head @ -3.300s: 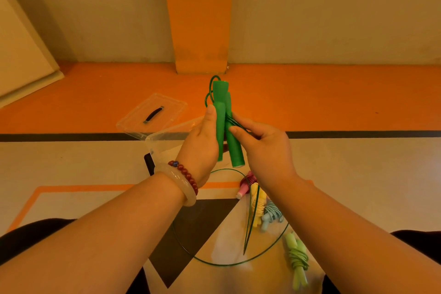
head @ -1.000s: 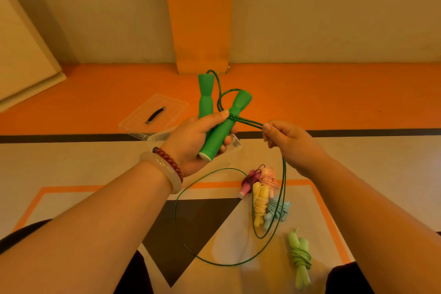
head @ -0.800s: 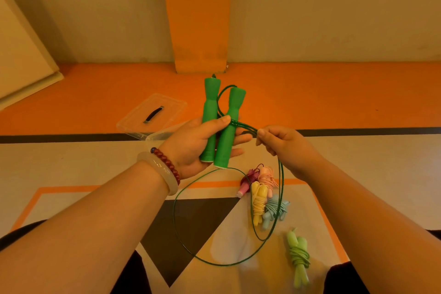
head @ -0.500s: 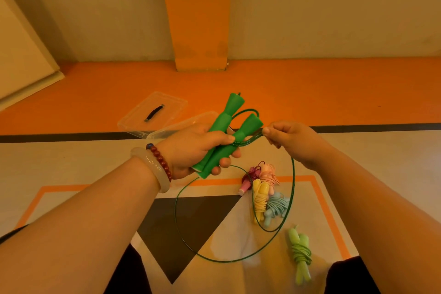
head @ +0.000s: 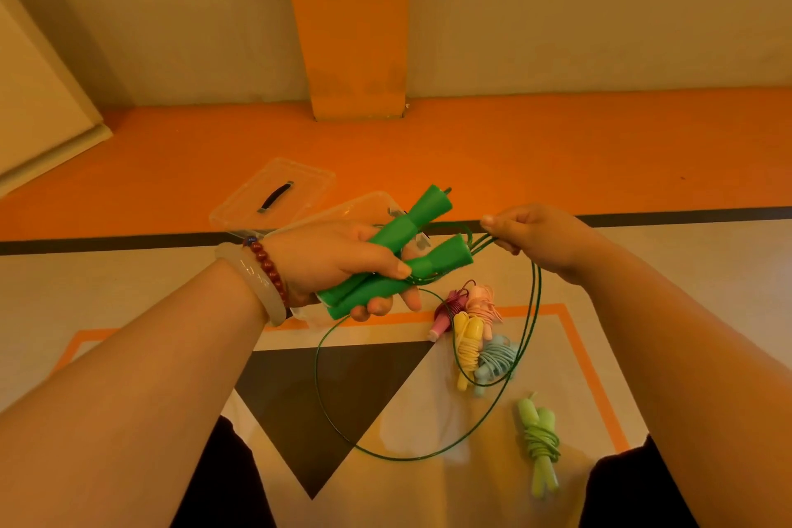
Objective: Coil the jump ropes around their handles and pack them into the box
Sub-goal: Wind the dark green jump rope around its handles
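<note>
Green handles [head: 400, 251] of the jump rope: both gripped side by side in the left hand [head: 334, 264], centre of frame, tips pointing upper right. Right hand [head: 538, 236] pinches several strands of green cord [head: 535, 304] just right of the tips. The rest of the cord hangs in a wide loop to the floor, lower centre. Clear box [head: 370, 201] behind the left hand, mostly hidden. Lid [head: 274, 195] beside it, upper left. Coiled ropes on the floor: pink [head: 478, 300], yellow [head: 467, 345] and blue [head: 495, 360] touching; light green one [head: 538, 442] apart, lower right.
</note>
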